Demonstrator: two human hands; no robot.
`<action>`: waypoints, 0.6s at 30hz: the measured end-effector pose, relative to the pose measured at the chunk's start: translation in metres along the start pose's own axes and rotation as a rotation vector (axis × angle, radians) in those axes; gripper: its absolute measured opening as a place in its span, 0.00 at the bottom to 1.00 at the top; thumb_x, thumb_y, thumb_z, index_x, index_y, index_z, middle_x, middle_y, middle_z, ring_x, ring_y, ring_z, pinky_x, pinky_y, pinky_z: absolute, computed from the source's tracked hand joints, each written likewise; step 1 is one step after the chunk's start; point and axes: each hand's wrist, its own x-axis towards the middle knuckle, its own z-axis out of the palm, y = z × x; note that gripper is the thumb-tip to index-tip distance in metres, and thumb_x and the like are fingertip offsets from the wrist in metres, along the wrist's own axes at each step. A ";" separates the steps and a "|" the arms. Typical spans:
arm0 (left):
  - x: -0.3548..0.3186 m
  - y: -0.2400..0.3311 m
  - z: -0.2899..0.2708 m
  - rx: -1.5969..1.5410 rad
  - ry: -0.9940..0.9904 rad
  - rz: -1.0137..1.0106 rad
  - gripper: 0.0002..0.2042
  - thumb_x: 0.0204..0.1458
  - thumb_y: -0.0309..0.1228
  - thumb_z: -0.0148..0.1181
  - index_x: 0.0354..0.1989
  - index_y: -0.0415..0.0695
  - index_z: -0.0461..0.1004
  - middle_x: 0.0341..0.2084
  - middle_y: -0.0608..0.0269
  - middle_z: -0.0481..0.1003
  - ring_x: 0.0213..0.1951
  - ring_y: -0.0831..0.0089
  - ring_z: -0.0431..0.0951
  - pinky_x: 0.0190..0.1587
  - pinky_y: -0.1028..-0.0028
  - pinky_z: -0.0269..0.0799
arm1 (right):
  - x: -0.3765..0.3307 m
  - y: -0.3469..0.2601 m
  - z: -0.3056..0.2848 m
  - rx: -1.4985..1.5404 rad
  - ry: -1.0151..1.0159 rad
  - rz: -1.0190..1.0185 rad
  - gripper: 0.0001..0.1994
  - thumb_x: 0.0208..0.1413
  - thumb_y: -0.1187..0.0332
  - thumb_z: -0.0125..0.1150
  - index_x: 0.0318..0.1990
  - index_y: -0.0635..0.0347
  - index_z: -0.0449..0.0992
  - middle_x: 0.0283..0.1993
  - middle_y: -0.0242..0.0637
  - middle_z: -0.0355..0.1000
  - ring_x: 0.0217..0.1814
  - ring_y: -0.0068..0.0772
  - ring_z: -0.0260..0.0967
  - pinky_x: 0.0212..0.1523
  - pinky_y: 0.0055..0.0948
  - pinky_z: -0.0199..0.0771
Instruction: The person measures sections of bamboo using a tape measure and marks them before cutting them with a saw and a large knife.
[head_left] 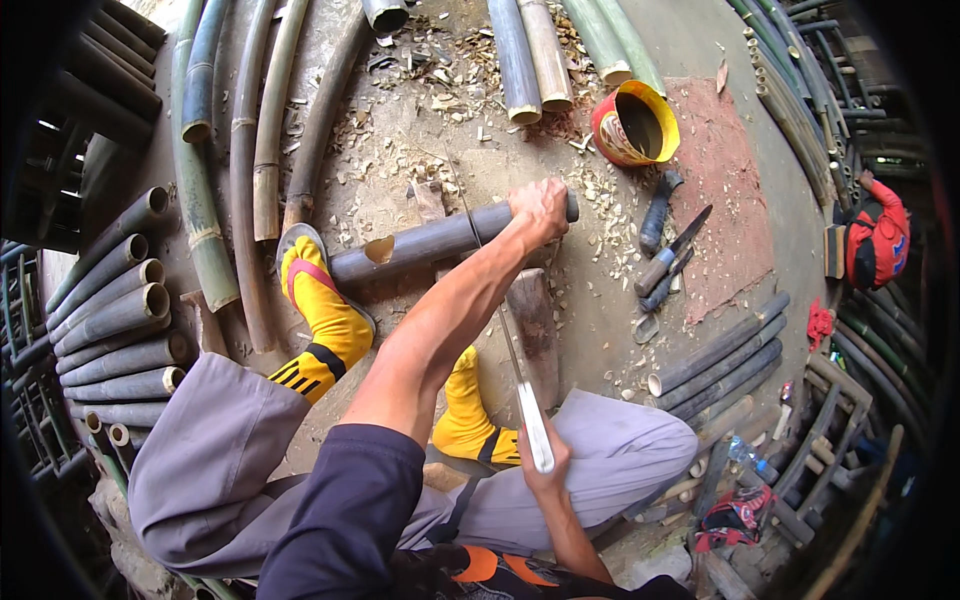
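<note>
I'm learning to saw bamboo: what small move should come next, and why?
Probably one short stroke: the right hand grips the white-handled metal saw, its long blade crosses the dark, round bamboo pole, and the left hand holds that pole.

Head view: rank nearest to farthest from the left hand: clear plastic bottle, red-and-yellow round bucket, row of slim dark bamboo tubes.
From the left hand:
1. Red-and-yellow round bucket: upper right of it.
2. Row of slim dark bamboo tubes: lower right.
3. Clear plastic bottle: farther lower right, beyond the tubes.
</note>
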 end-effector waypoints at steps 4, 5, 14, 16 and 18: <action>-0.001 0.010 -0.003 0.017 -0.052 0.001 0.14 0.40 0.29 0.63 0.37 0.42 0.78 0.37 0.55 0.80 0.41 0.59 0.81 0.41 0.63 0.76 | 0.106 -0.003 0.042 0.029 -0.005 -0.082 0.16 0.52 0.73 0.60 0.50 0.66 0.73 0.37 0.50 0.76 0.36 0.38 0.77 0.36 0.32 0.73; 0.000 0.016 -0.005 0.023 -0.052 0.015 0.13 0.39 0.30 0.63 0.37 0.42 0.78 0.37 0.55 0.80 0.41 0.59 0.81 0.41 0.63 0.76 | 0.122 0.001 0.045 0.025 -0.063 -0.034 0.18 0.51 0.72 0.62 0.51 0.65 0.73 0.38 0.53 0.75 0.40 0.47 0.76 0.39 0.33 0.74; -0.046 0.006 -0.043 -0.245 0.587 0.391 0.27 0.41 0.29 0.61 0.52 0.36 0.63 0.44 0.46 0.68 0.49 0.57 0.70 0.53 0.65 0.70 | 0.129 0.012 0.058 0.106 -0.023 -0.257 0.23 0.51 0.71 0.61 0.56 0.64 0.69 0.50 0.54 0.72 0.49 0.52 0.73 0.46 0.39 0.74; -0.074 -0.019 -0.054 -0.540 0.796 0.340 0.27 0.37 0.24 0.55 0.52 0.36 0.62 0.45 0.50 0.67 0.48 0.59 0.69 0.50 0.61 0.69 | 0.128 0.015 0.056 0.110 -0.001 -0.266 0.24 0.50 0.72 0.61 0.57 0.64 0.68 0.50 0.53 0.72 0.48 0.51 0.74 0.45 0.38 0.75; -0.102 -0.064 -0.047 -0.401 0.773 0.125 0.29 0.36 0.25 0.57 0.53 0.37 0.61 0.47 0.50 0.66 0.49 0.57 0.68 0.52 0.57 0.66 | 0.128 0.016 0.059 0.116 0.013 -0.270 0.25 0.50 0.73 0.62 0.58 0.63 0.67 0.51 0.53 0.72 0.48 0.50 0.74 0.44 0.37 0.76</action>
